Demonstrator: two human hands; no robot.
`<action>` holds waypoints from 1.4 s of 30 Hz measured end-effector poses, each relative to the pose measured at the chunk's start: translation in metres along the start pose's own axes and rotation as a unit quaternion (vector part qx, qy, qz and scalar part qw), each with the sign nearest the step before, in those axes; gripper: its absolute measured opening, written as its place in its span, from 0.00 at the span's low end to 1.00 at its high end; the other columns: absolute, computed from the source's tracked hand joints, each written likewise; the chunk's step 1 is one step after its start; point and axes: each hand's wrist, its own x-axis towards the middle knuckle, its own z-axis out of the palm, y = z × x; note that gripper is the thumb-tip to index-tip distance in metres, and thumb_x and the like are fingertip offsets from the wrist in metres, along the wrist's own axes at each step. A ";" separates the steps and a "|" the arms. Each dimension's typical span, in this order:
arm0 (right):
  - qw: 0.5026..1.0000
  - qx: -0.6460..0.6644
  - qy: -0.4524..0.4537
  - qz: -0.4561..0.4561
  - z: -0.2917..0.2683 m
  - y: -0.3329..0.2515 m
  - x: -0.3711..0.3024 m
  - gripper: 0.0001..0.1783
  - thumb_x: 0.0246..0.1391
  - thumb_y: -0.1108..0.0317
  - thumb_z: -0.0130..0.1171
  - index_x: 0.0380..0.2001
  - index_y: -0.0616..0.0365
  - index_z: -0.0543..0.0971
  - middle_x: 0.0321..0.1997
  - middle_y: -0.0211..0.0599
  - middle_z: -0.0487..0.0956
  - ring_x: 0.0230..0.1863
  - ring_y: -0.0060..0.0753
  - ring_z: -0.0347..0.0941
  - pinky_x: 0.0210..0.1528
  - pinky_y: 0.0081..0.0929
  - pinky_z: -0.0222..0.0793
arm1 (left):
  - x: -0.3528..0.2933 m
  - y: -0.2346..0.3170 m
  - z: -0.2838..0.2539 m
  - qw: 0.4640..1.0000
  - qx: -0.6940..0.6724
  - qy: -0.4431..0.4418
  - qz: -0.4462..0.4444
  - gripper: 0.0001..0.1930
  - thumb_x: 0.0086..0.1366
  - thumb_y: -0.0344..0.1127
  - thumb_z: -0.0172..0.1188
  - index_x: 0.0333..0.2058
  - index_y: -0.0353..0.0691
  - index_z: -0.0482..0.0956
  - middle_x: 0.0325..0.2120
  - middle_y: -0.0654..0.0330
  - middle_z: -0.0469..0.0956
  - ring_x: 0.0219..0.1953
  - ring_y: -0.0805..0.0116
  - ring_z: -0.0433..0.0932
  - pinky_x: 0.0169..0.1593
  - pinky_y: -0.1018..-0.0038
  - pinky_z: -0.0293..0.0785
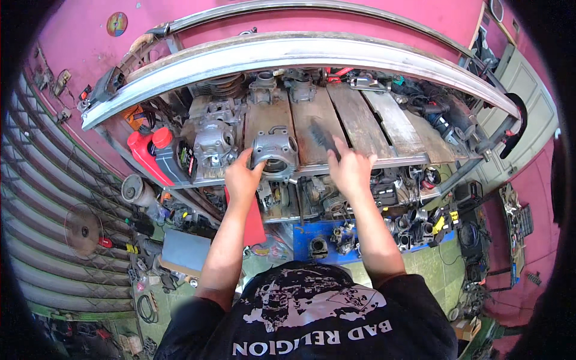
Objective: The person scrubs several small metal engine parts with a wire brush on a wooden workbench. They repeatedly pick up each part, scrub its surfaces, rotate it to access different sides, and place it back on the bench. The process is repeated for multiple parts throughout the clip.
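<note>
A grey metal engine cylinder head [273,144] stands at the front edge of the plank workbench [309,114], its round opening facing me. My left hand [243,180] grips its left side, thumb and fingers against the metal. In my right hand [353,171] is a dark-handled brush [323,137], its bristles smeared by motion. The brush is held over the planks to the right of the cylinder head, apart from it. More grey engine castings [215,141] sit just left of the cylinder head.
Red [150,157] and black [175,155] oil bottles stand at the bench's left end. Engine parts [264,87] line the back, under a pale metal beam [312,51]. Gaps run between the planks. Below, a blue mat [306,234] carries several parts; a fan [84,231] stands left.
</note>
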 end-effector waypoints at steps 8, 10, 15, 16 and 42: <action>0.991 0.017 0.018 -0.131 -0.050 -0.092 -0.044 0.22 0.57 0.58 0.64 0.54 0.52 0.85 0.23 0.38 0.84 0.31 0.41 0.81 0.48 0.50 0.61 | 0.003 0.006 -0.001 0.999 0.020 -0.003 0.025 0.25 0.54 0.42 0.78 0.50 0.42 0.86 0.38 0.45 0.87 0.41 0.44 0.87 0.45 0.56 0.83; 0.992 -0.013 -0.004 -0.122 -0.035 -0.100 -0.025 0.22 0.59 0.58 0.63 0.54 0.53 0.85 0.23 0.39 0.84 0.31 0.42 0.81 0.48 0.50 0.62 | 0.004 0.010 -0.001 0.999 0.019 -0.010 0.027 0.25 0.54 0.42 0.78 0.50 0.42 0.86 0.38 0.44 0.87 0.40 0.44 0.87 0.45 0.56 0.83; 0.987 -0.046 -0.077 -0.132 -0.050 -0.128 -0.026 0.24 0.61 0.58 0.61 0.57 0.58 0.82 0.23 0.42 0.84 0.30 0.45 0.82 0.51 0.51 0.62 | 0.003 0.012 -0.006 1.000 0.014 -0.021 0.012 0.25 0.55 0.43 0.78 0.50 0.41 0.87 0.37 0.42 0.86 0.39 0.42 0.87 0.44 0.56 0.83; 0.985 -0.038 -0.083 -0.146 -0.058 -0.131 -0.041 0.26 0.61 0.58 0.61 0.58 0.60 0.81 0.23 0.43 0.84 0.30 0.46 0.82 0.53 0.51 0.61 | 0.003 0.011 -0.006 1.000 0.012 -0.014 0.012 0.24 0.55 0.42 0.78 0.50 0.41 0.87 0.37 0.42 0.86 0.39 0.42 0.87 0.44 0.56 0.83; 0.977 -0.049 -0.076 -0.195 -0.039 -0.141 -0.010 0.22 0.56 0.56 0.66 0.55 0.44 0.85 0.28 0.44 0.86 0.32 0.43 0.84 0.47 0.47 0.63 | 0.001 0.006 0.003 0.999 -0.029 -0.009 -0.011 0.25 0.53 0.42 0.77 0.50 0.41 0.87 0.37 0.42 0.86 0.40 0.42 0.87 0.44 0.54 0.83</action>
